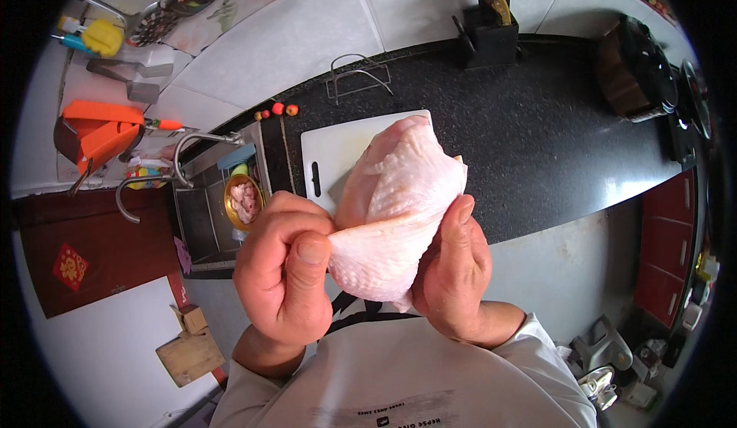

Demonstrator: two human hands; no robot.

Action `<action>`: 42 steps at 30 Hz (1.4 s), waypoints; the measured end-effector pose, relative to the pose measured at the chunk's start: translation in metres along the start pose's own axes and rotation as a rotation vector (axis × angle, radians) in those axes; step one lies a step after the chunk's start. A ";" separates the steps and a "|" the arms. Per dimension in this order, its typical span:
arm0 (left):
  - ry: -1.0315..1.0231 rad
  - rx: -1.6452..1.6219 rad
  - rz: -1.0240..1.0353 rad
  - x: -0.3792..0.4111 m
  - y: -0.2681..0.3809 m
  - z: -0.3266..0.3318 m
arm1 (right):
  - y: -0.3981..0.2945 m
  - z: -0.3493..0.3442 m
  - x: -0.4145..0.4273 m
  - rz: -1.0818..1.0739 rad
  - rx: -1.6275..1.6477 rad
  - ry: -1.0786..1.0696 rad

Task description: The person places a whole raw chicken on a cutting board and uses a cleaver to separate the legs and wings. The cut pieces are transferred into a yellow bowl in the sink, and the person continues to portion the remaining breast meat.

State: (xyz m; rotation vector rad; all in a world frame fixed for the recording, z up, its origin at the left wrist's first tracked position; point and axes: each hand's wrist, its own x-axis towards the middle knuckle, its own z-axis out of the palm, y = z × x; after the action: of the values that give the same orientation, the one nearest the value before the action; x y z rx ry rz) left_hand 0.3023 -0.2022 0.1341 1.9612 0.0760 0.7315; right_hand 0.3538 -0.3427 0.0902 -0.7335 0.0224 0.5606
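A piece of raw chicken (397, 209) with pale, pimpled skin is held up close to my chest, over the near edge of a white cutting board (328, 146). My left hand (285, 272) pinches a stretched flap of its skin between thumb and curled fingers. Against the other side of the meat presses my right hand (458, 272), thumb up along the edge and fingers partly hidden behind it. The board lies on the black speckled countertop (518, 140); part of it is hidden by the chicken.
Left of the board, a sink (198, 221) holds a yellow bowl (228, 212) of raw meat pieces. Behind the board stand a wire rack (360, 79), a black knife block (489, 42) and small red fruits (278, 108). A dark pot (633, 71) is far right.
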 end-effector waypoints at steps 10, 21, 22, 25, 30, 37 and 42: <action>-0.004 -0.324 -0.227 0.001 0.000 0.001 | -0.011 0.000 -0.004 0.014 0.224 0.009; 0.003 -0.409 -0.268 0.000 -0.004 0.002 | -0.015 -0.004 0.003 0.073 0.050 -0.130; 0.003 -0.388 -0.227 0.000 -0.003 0.004 | -0.014 -0.006 0.004 0.076 0.047 -0.128; -0.023 -0.389 -0.196 0.001 0.002 0.003 | -0.012 -0.007 0.010 0.127 0.063 -0.113; -0.023 -0.431 -0.240 0.002 0.002 0.004 | -0.016 0.000 0.014 0.268 0.103 -0.036; 0.107 -0.102 0.041 -0.016 -0.004 0.014 | -0.013 0.000 0.013 0.175 0.097 0.019; -0.303 0.260 -0.012 -0.021 0.009 0.017 | -0.012 0.003 0.017 0.152 0.129 0.128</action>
State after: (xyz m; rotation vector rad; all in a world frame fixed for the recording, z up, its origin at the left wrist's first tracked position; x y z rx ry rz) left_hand 0.2916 -0.2277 0.1266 2.2971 -0.0015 0.4249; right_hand 0.3735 -0.3397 0.0963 -0.6441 0.2333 0.6502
